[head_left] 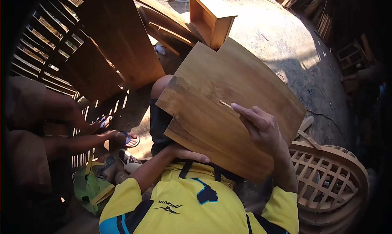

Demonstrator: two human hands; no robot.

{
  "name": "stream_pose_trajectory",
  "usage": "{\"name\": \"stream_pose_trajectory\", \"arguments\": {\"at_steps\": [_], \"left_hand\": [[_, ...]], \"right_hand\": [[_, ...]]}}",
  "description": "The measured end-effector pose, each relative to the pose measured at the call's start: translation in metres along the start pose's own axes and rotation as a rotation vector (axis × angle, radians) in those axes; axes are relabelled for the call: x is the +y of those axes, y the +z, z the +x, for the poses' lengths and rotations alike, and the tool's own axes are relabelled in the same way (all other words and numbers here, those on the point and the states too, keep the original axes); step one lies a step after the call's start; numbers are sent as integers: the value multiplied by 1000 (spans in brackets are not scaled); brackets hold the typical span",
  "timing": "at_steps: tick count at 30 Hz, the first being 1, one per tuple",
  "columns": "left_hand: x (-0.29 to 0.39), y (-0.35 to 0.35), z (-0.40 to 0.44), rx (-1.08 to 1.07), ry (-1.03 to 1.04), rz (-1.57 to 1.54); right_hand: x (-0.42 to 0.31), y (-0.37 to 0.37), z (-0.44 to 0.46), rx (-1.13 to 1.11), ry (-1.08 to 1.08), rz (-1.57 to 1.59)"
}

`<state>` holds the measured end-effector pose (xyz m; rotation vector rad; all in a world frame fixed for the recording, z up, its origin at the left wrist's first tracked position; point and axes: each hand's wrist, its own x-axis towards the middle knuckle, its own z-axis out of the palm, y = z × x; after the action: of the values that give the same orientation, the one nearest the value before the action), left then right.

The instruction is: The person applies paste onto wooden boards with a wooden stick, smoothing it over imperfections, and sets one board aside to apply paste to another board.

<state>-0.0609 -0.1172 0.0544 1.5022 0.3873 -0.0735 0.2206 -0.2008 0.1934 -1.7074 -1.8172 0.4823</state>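
Note:
A wide brown wooden board (228,83) with notched corners lies across my lap. My left hand (190,154) rests at the board's near edge, its thumb along the edge and its other fingers hidden under the wood. Above the board's right part, my right hand (259,121) pinches a thin light stick (226,104) between thumb and fingers. The stick's tip points left, over the board's middle; whether it touches the wood I cannot tell.
An open wooden box (208,19) stands beyond the board. Large dark panels (118,38) lean at the upper left. Another person's sandalled feet (130,139) are at left, near a green bag (90,187). A lattice wooden frame (322,179) lies at right.

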Motion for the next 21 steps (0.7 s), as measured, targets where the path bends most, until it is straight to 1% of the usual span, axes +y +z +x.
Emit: {"name": "stream_pose_trajectory", "arguments": {"at_steps": [1, 3, 5, 7, 9, 10, 12, 13, 15, 17, 19, 21], "left_hand": [[-3, 0, 2, -15, 3, -18], [-8, 1, 4, -41, -70, 14], [-7, 3, 4, -42, -44, -12], [-3, 3, 3, -1, -3, -12], [-3, 2, 3, -13, -5, 4], [-1, 1, 4, -20, -9, 19], [3, -1, 2, -36, -19, 2], [5, -2, 2, -43, -27, -15], [4, -3, 5, -65, -14, -27], [0, -4, 6, -94, -8, -25], [-6, -2, 5, -13, -28, -79], [0, -3, 3, -25, -35, -89]], "right_hand": [[0, 5, 1, -11, 19, -9], [-2, 12, 4, -37, -6, -126], [-7, 18, 10, -55, -6, -196], [-13, 24, 20, -64, -11, -263], [-18, 30, 30, -26, -96, -389], [-18, 32, 32, -26, -89, -394], [-19, 35, 35, -65, -127, -566], [-22, 29, 35, -73, -128, -573], [-36, 8, 34, -225, -39, -636], [-45, 7, 45, -221, -31, -634], [-50, 16, 58, -212, -7, -621], [-52, 27, 69, -211, -113, -652]]}}
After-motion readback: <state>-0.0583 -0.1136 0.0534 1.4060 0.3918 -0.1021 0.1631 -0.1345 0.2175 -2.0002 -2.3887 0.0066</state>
